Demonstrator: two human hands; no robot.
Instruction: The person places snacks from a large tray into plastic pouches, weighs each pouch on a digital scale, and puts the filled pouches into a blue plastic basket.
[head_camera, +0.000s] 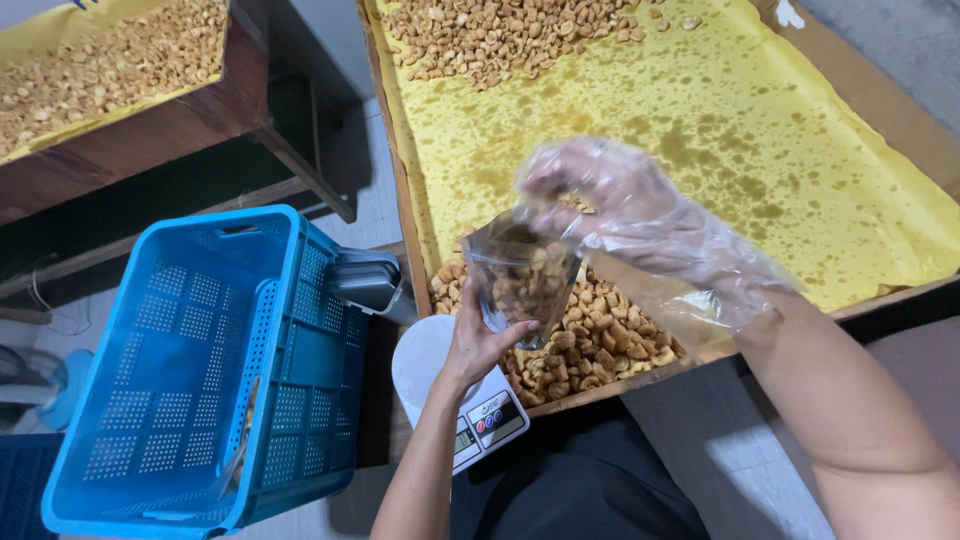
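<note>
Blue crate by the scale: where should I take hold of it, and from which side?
Probably grip the blue crate at the handle slot in its far top rim, coming from above. Its mouth faces up and the perforated walls offer little else to grip. The left hand holds a clear pouch; the gloved right hand is at the pouch's mouth.

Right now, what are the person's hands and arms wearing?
The right hand wears a loose, see-through plastic glove, crinkly and baggy, reaching past the wrist. The left hand is bare, with no glove. Both forearms are bare too: no sleeves, watch or bracelets show.
</note>
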